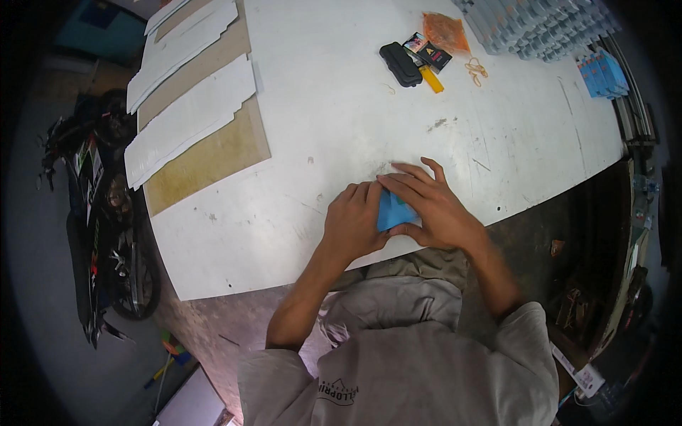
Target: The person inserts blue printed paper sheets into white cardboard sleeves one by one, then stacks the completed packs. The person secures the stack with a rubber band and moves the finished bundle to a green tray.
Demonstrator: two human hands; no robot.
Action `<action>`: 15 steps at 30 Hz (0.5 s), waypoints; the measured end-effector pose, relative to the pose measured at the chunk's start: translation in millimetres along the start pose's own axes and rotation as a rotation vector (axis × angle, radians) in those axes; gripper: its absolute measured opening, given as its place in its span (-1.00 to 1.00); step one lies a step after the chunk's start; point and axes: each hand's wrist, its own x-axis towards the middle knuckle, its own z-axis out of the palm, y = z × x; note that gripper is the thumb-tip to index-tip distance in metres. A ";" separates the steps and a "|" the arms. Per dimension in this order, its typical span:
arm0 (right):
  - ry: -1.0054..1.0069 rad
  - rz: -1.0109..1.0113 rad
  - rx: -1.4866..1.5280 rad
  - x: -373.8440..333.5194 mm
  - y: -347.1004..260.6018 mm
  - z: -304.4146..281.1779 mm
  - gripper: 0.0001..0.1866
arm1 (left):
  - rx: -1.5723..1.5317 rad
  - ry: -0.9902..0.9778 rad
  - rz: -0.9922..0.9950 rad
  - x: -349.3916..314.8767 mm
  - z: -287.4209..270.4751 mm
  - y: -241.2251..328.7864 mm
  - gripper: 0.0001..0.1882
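Blue paper [392,210] lies at the near edge of the white table [341,128], pinned flat between both hands. Left hand [355,221] presses down on it, fingers curled; right hand [428,206] spreads over it, seemingly creasing a fold. Black case [400,64] sits well apart.

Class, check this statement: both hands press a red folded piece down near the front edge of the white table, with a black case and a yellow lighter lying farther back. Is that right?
Not quite: the colour is wrong. The head view shows the folded piece is blue, not red. The rest holds: the left hand and right hand press it down near the front edge of the white table, and the black case and yellow lighter lie farther back.
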 end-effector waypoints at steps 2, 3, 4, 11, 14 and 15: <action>-0.144 0.036 0.023 -4.9 18.3 9.2 -0.10 | 0.013 -0.022 0.017 1.2 2.7 0.7 -0.18; -0.137 0.028 0.019 -6.3 20.2 10.1 -0.11 | 0.016 -0.012 0.043 0.4 3.5 -0.6 -0.17; -0.130 0.018 0.016 -7.4 21.6 11.1 -0.13 | 0.018 -0.001 0.068 -1.3 3.6 -1.6 -0.17; -0.061 -0.026 0.049 -8.7 22.4 19.4 -0.18 | -0.249 -0.008 -0.055 -36.5 -6.1 -31.9 -0.05; -0.057 -0.034 0.037 -9.8 24.3 21.6 -0.18 | -0.335 0.050 0.002 -42.7 1.1 -43.2 -0.04; -0.057 -0.032 0.037 -10.0 25.1 22.5 -0.18 | -0.370 0.064 -0.002 -43.8 3.3 -44.2 -0.06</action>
